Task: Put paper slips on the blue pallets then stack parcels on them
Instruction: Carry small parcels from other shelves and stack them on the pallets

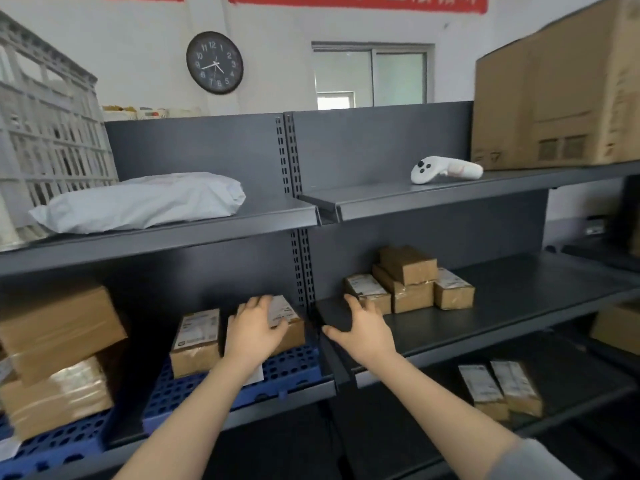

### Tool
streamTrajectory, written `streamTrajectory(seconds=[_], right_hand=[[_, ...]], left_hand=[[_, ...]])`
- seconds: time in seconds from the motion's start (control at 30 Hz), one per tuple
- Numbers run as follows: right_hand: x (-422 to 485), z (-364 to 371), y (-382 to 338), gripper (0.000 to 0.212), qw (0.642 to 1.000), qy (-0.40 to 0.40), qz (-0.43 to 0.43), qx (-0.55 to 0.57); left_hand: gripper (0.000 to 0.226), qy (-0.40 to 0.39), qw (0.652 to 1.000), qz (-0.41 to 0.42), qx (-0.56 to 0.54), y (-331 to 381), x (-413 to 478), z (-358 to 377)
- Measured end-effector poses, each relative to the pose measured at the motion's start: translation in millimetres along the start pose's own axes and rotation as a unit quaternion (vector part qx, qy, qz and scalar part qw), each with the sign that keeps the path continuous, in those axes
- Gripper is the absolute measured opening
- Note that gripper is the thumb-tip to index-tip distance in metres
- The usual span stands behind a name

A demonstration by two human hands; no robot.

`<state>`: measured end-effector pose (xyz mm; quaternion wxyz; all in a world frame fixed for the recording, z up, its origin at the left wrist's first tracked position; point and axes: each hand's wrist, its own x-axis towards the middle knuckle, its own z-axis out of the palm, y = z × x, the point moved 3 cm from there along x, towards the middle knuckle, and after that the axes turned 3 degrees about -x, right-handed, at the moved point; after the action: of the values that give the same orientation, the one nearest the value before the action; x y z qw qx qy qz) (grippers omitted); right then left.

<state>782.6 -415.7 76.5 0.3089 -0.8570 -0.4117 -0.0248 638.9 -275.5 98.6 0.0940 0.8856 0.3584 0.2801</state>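
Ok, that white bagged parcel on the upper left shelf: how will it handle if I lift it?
Probably floppy: the white bagged parcel sags and wrinkles on the shelf, so expect drooping ends. Its smooth plastic skin looks slippery, so support it from below. Weight is hard to judge, though it seems soft-filled, not rigid.

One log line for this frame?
step: stacking | left hand: flat on parcel, on blue pallet | right hand: open, fingers spread, beside parcel pile
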Motion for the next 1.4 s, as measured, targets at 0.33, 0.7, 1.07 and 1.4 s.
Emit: streamTrajectory(seconds=[0.33,0.7,1.07,1.4], right_hand=[[-48,-109,98,0.078,0.998,0.053,0.012,-0.01],[-132,-252,283,0.076,0.981,0.127,0.139,-0.04],[-178,-302,441,0.075,0.938,0.178,0.293,-0.058],[-69,-291,494,0.071,0.947,0.154,0.276,-0.061]], left_hand=[[0.053,0.009,0.999,0.05,-0.011,149,-37,25],[0.047,-0.038,0.982,0.155,-0.101,369,-86,103],[0.052,-0.142,0.945,0.25,-0.156,514,-107,226],[0.052,-0.176,0.955,0.198,-0.138,500,-39,329]])
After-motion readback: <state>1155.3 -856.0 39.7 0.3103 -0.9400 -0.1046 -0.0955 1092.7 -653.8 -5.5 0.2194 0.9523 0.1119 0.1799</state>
